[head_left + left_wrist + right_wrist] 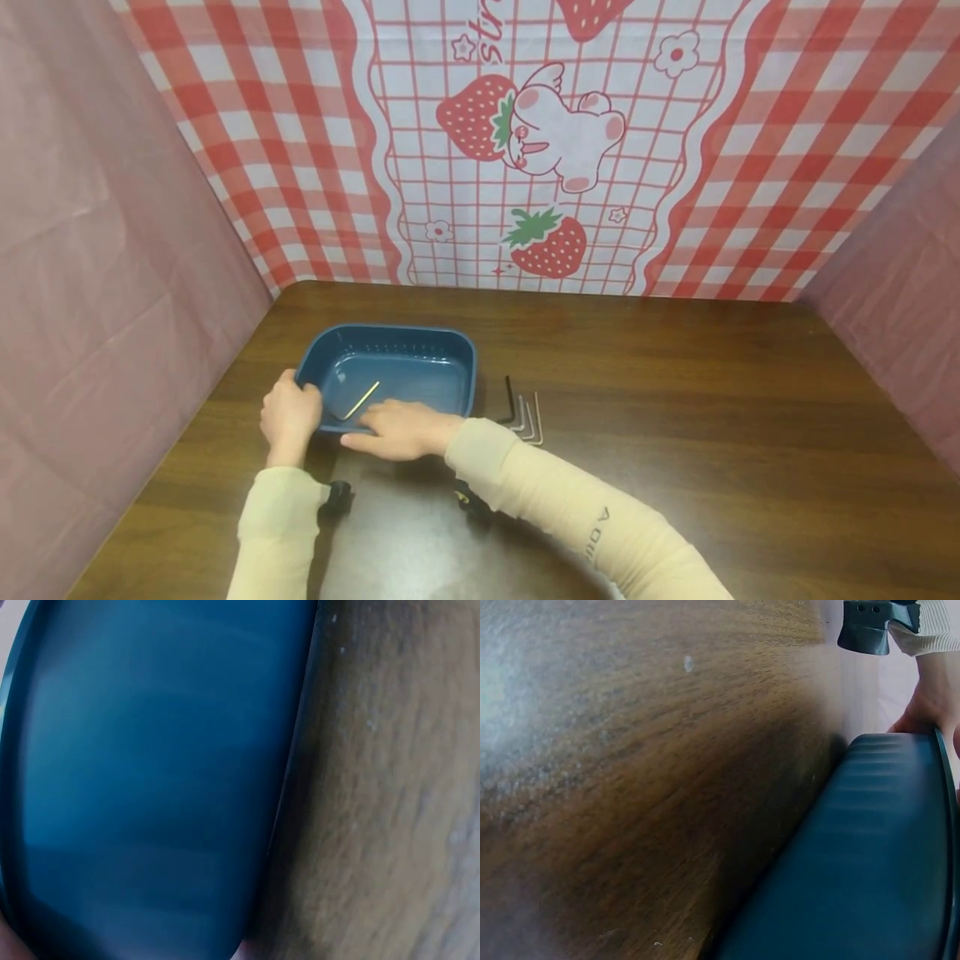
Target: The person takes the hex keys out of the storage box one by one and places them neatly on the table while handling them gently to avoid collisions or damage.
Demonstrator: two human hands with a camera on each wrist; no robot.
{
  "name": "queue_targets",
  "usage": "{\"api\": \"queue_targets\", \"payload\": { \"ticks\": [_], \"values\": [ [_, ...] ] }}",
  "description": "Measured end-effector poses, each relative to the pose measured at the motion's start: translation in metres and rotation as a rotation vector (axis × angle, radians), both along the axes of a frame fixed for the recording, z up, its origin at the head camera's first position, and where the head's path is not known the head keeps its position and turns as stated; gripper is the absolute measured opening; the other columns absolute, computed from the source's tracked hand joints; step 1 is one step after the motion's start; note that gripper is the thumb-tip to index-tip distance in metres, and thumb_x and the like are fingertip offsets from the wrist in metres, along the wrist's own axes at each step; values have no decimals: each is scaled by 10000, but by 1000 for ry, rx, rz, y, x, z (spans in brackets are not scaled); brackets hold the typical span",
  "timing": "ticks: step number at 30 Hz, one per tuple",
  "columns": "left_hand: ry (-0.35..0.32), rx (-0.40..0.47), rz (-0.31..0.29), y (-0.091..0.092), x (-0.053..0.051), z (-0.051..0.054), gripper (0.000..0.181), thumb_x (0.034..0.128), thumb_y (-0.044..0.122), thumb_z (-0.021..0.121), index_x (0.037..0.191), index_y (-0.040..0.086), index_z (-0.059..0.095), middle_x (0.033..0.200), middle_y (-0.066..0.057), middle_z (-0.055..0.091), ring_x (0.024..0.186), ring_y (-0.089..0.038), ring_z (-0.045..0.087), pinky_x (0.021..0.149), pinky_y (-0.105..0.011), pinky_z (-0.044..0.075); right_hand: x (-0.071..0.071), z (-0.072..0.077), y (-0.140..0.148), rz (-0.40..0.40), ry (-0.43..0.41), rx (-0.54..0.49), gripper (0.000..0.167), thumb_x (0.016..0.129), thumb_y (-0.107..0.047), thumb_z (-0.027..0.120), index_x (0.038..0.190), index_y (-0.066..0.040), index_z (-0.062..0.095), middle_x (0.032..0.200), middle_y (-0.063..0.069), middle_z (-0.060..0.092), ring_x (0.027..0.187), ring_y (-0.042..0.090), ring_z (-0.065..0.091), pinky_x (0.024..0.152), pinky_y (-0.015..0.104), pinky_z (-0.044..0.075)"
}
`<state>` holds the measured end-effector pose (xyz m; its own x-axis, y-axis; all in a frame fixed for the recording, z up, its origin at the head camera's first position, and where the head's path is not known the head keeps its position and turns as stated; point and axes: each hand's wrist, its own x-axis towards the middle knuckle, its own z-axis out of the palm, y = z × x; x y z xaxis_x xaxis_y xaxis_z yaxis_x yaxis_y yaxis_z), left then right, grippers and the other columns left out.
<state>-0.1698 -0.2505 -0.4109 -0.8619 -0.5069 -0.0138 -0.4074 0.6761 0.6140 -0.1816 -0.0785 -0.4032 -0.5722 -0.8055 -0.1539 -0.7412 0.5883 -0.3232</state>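
Note:
A blue plastic basin (405, 333) stands on the wooden table, and its outer wall (150, 750) fills much of the left wrist view. At its left end my left hand (291, 412) grips the rim, thumb over the edge. My right hand (401, 429) lies across the front rim, fingers extended over the inside and thumb outside. A gold-coloured hex key (362, 400) lies in the basin just beyond the right fingertips, apart from them as far as I can see. The right fingertips are not visible in the right wrist view.
Right of the basin, several L-shaped hex keys (530, 417) lie side by side, including a black hex key (511, 400). A checked strawberry cloth (547, 150) hangs behind the table (712, 400). Pink curtains (97, 208) flank both sides.

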Motion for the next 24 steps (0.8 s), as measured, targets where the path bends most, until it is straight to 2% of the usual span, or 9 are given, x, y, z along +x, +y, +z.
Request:
{"api": "queue_targets", "payload": {
  "ticks": [14,19,24],
  "values": [
    [-4,-4,-1,0,1,0,419,879,165,346,1237,-22,458,1178,-326,515,1034,-518,493,812,-589,395,-1,-1,2,25,-1,-37,492,942,-497,309,1145,-157,601,1123,-10,636,1059,115,578,900,266,437],
    [-2,2,-3,0,1,0,421,880,166,348,1243,-20,455,1177,-328,514,1033,-517,494,812,-587,396,-2,-2,4,58,36,-100,427,943,-460,353,1066,-155,626,1034,-23,654,980,90,598,853,232,451],
    [-2,7,-1,0,1,0,424,877,167,348,1246,-14,453,1179,-329,512,1033,-521,492,807,-590,397,-3,-1,6,74,84,-195,335,924,-395,452,1049,-150,644,1053,-26,649,972,76,598,843,186,447]
  ]
}}
